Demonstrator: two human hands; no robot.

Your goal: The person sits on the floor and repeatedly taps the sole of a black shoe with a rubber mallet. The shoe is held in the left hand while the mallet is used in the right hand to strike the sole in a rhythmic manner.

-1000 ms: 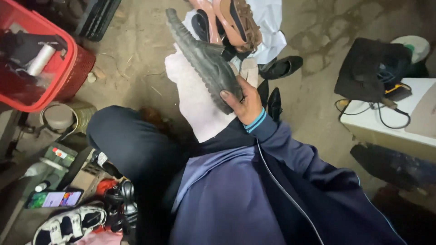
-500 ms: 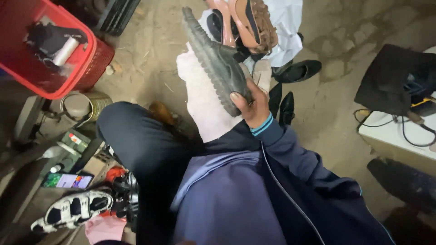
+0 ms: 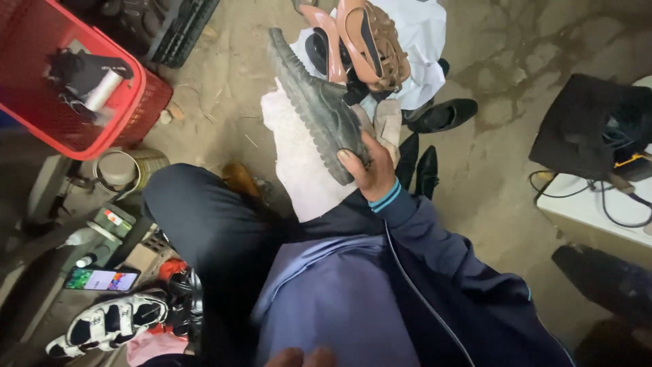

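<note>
My right hand [image 3: 367, 170] grips the heel end of a black shoe [image 3: 309, 95] with a ridged sole, holding it sole-up over my lap. Under the shoe a white cloth [image 3: 299, 170] lies over my knee. My dark blue sleeve with a light blue cuff runs back to the lower right. Only a few fingertips of my left hand [image 3: 299, 357] show at the bottom edge, against my blue jacket; what they hold cannot be told.
Tan high-heeled shoes [image 3: 370, 41] lie on a white sheet [image 3: 421, 41], with black shoes [image 3: 441, 115] beside them. A red basket [image 3: 129, 115] stands at the left. A phone [image 3: 102, 278] and a white-and-black sandal [image 3: 109, 323] lie lower left. A black bag [image 3: 584, 129] is at the right.
My right hand keeps hold of the black shoe in the same pose. The view has shifted slightly, bringing the red basket further into frame.
</note>
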